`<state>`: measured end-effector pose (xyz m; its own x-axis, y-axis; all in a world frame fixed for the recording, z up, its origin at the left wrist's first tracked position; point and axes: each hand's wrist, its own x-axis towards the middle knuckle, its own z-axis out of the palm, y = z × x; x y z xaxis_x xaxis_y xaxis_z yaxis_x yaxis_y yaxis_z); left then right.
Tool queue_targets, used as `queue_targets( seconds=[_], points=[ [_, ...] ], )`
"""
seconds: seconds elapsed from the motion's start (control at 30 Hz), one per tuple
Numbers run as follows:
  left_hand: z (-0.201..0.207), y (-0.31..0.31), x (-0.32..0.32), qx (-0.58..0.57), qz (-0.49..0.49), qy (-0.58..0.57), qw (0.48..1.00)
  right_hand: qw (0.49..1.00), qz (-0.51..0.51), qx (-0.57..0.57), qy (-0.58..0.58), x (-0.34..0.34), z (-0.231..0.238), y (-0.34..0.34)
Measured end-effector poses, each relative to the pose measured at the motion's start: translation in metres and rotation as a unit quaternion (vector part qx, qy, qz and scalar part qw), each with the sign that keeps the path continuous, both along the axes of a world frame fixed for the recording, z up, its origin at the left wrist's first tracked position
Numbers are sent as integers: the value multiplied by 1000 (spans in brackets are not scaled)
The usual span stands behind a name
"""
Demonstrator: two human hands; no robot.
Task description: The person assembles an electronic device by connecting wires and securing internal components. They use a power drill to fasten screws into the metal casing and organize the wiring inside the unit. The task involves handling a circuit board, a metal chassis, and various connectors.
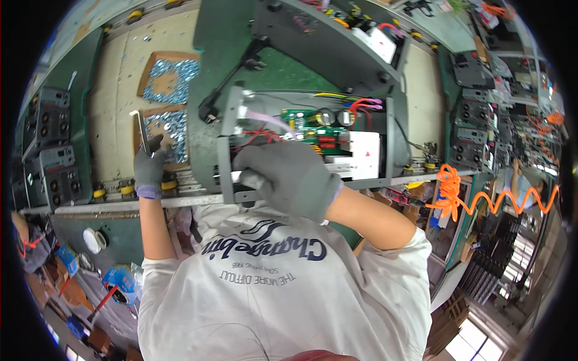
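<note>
Chassis [241, 120] looks heavy, rigid; right hand [289, 177] clenched on front edge, away from fragile circuit board [307, 119]. Left hand [150, 165] pinching screws in tray [171, 123].

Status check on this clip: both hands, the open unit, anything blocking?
Left hand gloved, in the screw tray. Right hand gloved, resting on front edge of the open grey chassis. Circuit board exposed. Black power cord lies beside the chassis; nothing blocking.

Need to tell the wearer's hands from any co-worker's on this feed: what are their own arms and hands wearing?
Both hands wear grey knit gloves: the left hand has a purple cuff edge, the right hand plain grey. Forearms are bare below short white T-shirt sleeves. No watch or cables show.
</note>
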<state>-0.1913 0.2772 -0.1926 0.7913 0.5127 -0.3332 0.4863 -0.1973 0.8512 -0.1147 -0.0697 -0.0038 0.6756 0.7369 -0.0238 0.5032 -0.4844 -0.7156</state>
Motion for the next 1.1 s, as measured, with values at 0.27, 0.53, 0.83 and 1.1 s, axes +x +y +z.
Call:
queue_targets(
  seconds=[0.27,0.53,0.83,1.1],
  points=[
    [-7,-21,28,279,-157,211,924,1000,12,-3,11,2,-3,-6],
    [5,-14,13,240,-215,152,934,1000,17,5,2,2,-8,-7],
    [-26,17,0,161,-23,-61,985,999,11,46,-19,0,-3,-7],
    [179,-140,23,-254,22,-280,926,967,-138,181,-114,-7,32,15]
  ],
)
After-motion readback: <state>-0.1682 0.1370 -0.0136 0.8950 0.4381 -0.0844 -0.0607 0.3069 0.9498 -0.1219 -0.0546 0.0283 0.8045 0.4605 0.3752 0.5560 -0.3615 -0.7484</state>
